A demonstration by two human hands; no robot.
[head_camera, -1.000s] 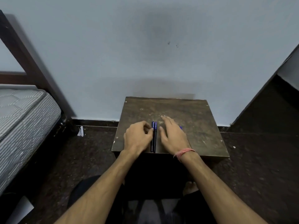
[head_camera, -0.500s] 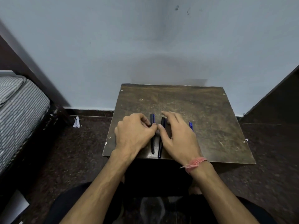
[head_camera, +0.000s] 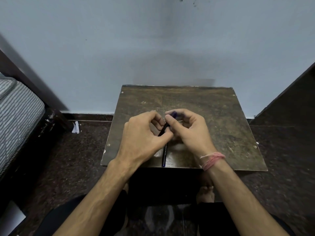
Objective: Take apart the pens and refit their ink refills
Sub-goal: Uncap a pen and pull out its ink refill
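A small worn wooden table [head_camera: 213, 116] stands against the wall. Both my hands meet above its middle around a dark pen [head_camera: 164, 128], tilted with its blue end [head_camera: 173, 114] sticking out by my right fingertips. My left hand [head_camera: 143, 133] pinches the pen's lower part; my right hand [head_camera: 189, 128] pinches its upper part. A second dark pen [head_camera: 164, 155] lies flat on the table below my hands, pointing toward the near edge. Any other pens are hidden by my hands.
A bed with a striped mattress [head_camera: 15, 113] and dark wooden frame stands at the left. A dark slanted panel [head_camera: 289, 96] rises at the right. A scrap of white paper [head_camera: 75, 127] lies on the dark floor by the skirting.
My hands were flat on the table beside two pens lying side by side. Now both have lifted one pen off the table and hold it between them; the other pen still lies there.
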